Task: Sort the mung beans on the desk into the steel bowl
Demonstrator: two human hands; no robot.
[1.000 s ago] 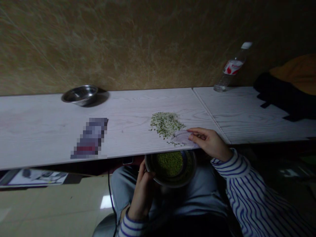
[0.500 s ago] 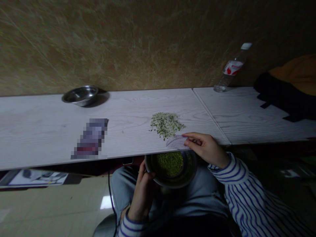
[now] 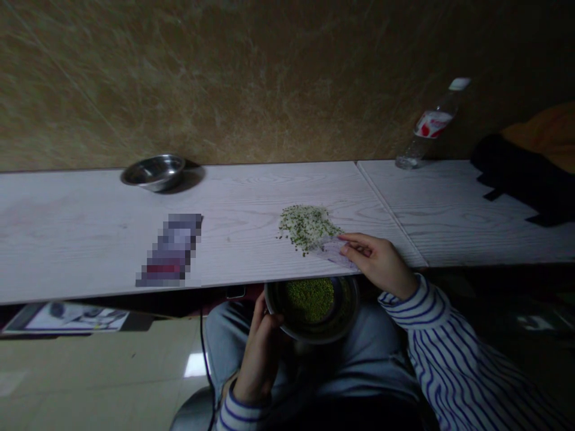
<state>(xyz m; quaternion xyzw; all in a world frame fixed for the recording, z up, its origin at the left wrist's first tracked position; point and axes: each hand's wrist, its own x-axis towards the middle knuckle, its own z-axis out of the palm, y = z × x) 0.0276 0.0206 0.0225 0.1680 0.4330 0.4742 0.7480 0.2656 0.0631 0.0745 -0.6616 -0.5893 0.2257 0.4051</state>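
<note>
My left hand (image 3: 265,338) grips the rim of a metal bowl (image 3: 309,340), held over the lap just under the table's front edge. Green mung beans (image 3: 309,300) cover its bottom. On the tabletop lies a spread of white grains that look like rice, mixed with green beans (image 3: 305,226). My right hand (image 3: 377,260) pinches a thin, flat pale-purple piece (image 3: 331,248) between thumb and fingers. That piece touches the near right side of the mixed heap; what it is made of I cannot make out.
A second, shallow metal bowl (image 3: 155,173) stands near the wall at left. A blurred-out flat object (image 3: 171,251) lies before it. At right stand a water bottle (image 3: 429,126) and a dark and orange bag-like bundle (image 3: 530,161). The white table (image 3: 242,251) ends just above the lap.
My right hand has pushed the purple piece slightly forward, up to the heap's near edge. The whole view has shifted a little. My left hand still holds the bowl.
</note>
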